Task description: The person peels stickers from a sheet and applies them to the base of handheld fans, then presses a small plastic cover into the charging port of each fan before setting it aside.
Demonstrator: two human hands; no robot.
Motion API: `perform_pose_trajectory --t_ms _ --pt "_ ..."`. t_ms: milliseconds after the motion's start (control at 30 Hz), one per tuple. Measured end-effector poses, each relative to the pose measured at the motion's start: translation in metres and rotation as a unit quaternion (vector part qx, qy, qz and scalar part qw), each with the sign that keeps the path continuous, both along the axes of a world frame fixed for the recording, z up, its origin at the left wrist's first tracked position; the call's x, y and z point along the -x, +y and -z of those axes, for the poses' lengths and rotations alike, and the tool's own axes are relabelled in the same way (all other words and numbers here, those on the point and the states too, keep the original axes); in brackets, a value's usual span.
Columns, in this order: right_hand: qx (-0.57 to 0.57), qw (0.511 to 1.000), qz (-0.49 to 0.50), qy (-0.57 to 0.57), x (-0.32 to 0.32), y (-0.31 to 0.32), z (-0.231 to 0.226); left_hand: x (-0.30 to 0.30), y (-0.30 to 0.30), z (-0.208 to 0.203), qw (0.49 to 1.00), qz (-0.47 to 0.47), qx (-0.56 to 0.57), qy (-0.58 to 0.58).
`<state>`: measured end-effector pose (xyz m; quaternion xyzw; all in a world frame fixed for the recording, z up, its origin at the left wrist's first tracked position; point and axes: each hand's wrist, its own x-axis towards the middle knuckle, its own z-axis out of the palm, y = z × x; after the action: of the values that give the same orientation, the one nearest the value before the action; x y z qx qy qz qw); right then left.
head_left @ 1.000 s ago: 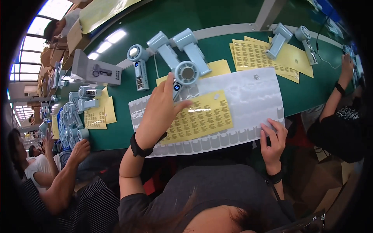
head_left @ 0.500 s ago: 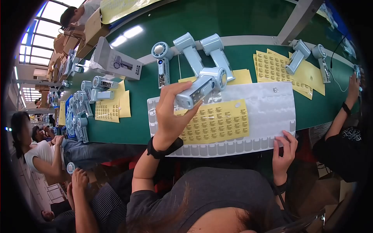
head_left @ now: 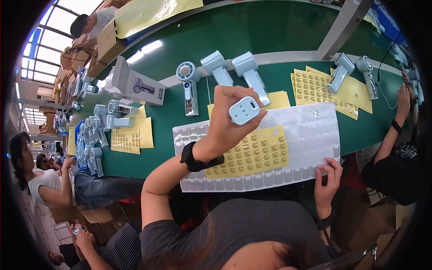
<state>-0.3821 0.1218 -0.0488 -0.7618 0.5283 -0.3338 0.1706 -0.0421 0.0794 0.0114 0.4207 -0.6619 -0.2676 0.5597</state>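
Observation:
A light blue handheld fan (head_left: 244, 110) is gripped in my left hand (head_left: 220, 119), above the sheets. Its flat bottom end, with a slot and small round dots, faces me; my fingers hide the rest of it. Beneath lies a white sticker sheet (head_left: 310, 135) with rows of grey labels along its edges. On top of that is a yellow sheet of small printed labels (head_left: 261, 153), partly covered by my left hand and wrist. My right hand (head_left: 329, 182) rests at the white sheet's near right corner, fingers loosely bent and thumb apart, holding nothing.
Upright behind the sheets stand a fan with a visible grille (head_left: 189, 87) and two more fans (head_left: 250, 74). A product box (head_left: 139, 85) is at the back left. More fans (head_left: 92, 130) crowd the left. Yellow sheets (head_left: 326, 90) lie on the right, where a co-worker's arm (head_left: 396, 121) reaches in.
My left hand has turned the fan, so its bottom end now faces me instead of its side, and shifted slightly right. The right hand stays by the sheet's corner.

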Motion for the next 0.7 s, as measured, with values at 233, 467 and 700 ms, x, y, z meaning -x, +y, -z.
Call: perform_pose_trajectory --t_ms 233,467,700 --pt "0.01 0.999 -0.018 0.043 0.003 -0.002 0.002 -0.001 0.009 -0.014 0.996 -0.041 -0.082 -0.001" --pt "0.003 0.999 0.015 0.036 -0.005 0.001 -0.004 -0.005 0.008 0.004 0.995 -0.023 0.034 -0.091" --pt "-0.015 0.999 0.038 0.013 -0.011 0.006 -0.004 -0.001 0.012 0.008 0.994 -0.036 0.033 -0.101"
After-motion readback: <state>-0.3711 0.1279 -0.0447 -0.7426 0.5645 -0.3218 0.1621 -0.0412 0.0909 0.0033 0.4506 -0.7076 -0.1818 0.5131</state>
